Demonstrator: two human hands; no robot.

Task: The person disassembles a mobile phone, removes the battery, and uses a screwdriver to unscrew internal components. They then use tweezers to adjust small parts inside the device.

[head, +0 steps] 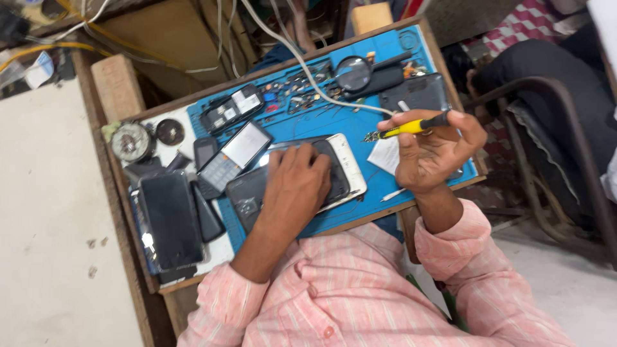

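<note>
Nearest the person, the left hand [297,186] lies flat, fingers spread, on an opened smartphone [295,180] that rests face down near the front edge of the blue repair mat [340,125]; the palm presses rather than grips it. The phone looks thin, stiff and light, with a white frame along its right side; its exposed back seems fragile, so pinning it by the middle and lifting by the frame edges seems the safest hold.

The right hand [434,151] is closed around one yellow-and-black screwdriver [411,126], raised above the mat's right front corner, tip pointing left toward the phone. It is slim and rigid, best held at the handle, as here.

At the left end of the wooden tray [144,276] lies one large dark phone [170,218]. Farther in are two keypad phones [228,157], one opened phone shell [231,108] and, toward the far edge, one magnifying glass [353,72] and scattered small parts, too small to count. One white cable [302,64] crosses the far side.
</note>
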